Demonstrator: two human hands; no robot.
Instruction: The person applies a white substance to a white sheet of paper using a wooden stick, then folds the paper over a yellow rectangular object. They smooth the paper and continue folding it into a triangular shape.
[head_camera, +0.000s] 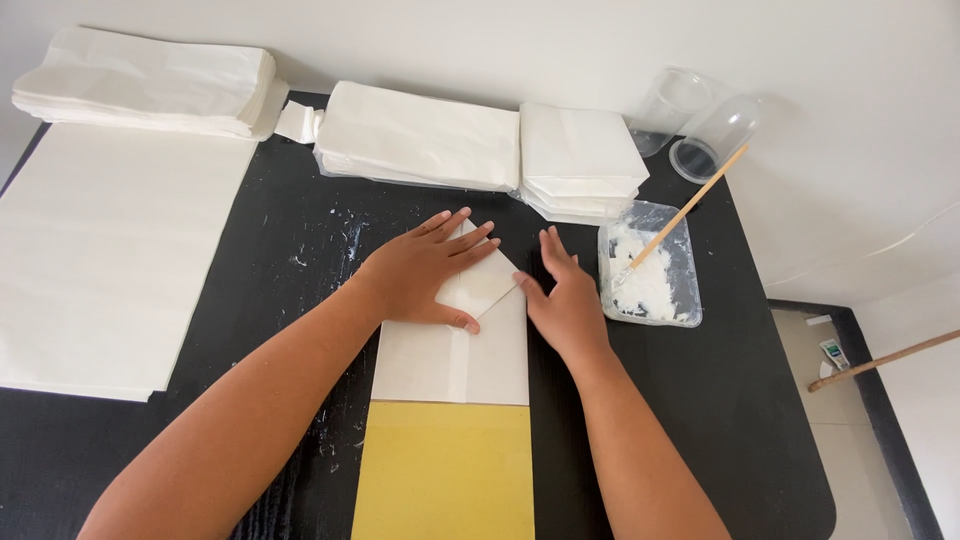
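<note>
A white paper bag lies flat on a black table, its near end resting over a yellow board. The bag's far end is folded into a pointed flap. My left hand presses flat on that flap, fingers spread, thumb along its lower edge. My right hand lies flat beside the bag's right edge, thumb touching the fold's corner. Neither hand grips anything.
A clear tub of white paste with a wooden stick sits right of my hands. Stacks of folded white bags line the far edge. Large white sheets lie left. Two clear jars stand far right.
</note>
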